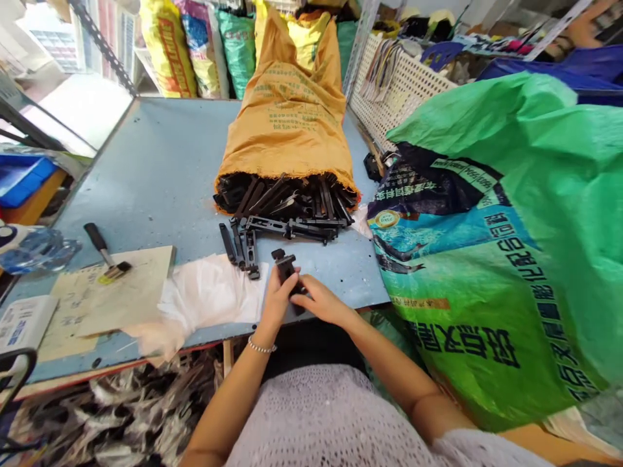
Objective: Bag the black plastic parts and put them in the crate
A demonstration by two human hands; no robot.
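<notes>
My left hand (pixel 278 295) and my right hand (pixel 316 297) both grip one black part (pixel 287 264) at the front edge of the blue table (pixel 160 168). Its knobbed upper end points away from me, and its middle is partly covered by my fingers. Beyond it, several similar black parts (pixel 250 250) lie loose on the table. Many more black parts (pixel 296 198) spill from the mouth of an orange woven sack (pixel 292 123) lying on the table.
White plastic bags (pixel 209 292), cardboard (pixel 131 285), a black-handled brush (pixel 104 250) and a plastic bottle (pixel 39 250) are at left. A large green sack (pixel 487 259) stands at right. Filled sacks (pixel 168 48) line the back.
</notes>
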